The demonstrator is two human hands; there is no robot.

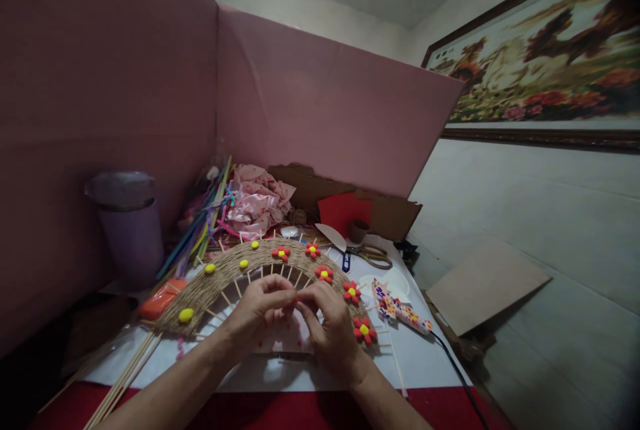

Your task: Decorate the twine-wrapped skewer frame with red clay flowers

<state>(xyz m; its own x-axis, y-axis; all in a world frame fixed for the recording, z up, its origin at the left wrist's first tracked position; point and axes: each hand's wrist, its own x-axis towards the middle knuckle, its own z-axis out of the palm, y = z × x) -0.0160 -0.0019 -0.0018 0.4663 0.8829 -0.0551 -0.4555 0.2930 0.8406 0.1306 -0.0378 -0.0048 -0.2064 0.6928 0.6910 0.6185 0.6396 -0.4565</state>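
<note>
My left hand (267, 307) and my right hand (325, 317) meet fingertip to fingertip, both closed in a pinch. Whatever lies between the fingers is too small and hidden to make out. Just beyond them stands an arch of woven twine (265, 253) with thin wooden sticks poking out along both edges. Red flowers with yellow centres (351, 292) run along its right half. On the left half sit plain yellow dots, one of them (186, 315) near the lower end.
Right of the arch lies a patterned glue gun (400, 310) with a black cord. Behind are scissors (373, 255), a red sheet (345, 213) and crumpled pink cloth (257, 200). At left stand a purple tumbler (130, 237), an orange packet (163, 298) and loose sticks (125, 377).
</note>
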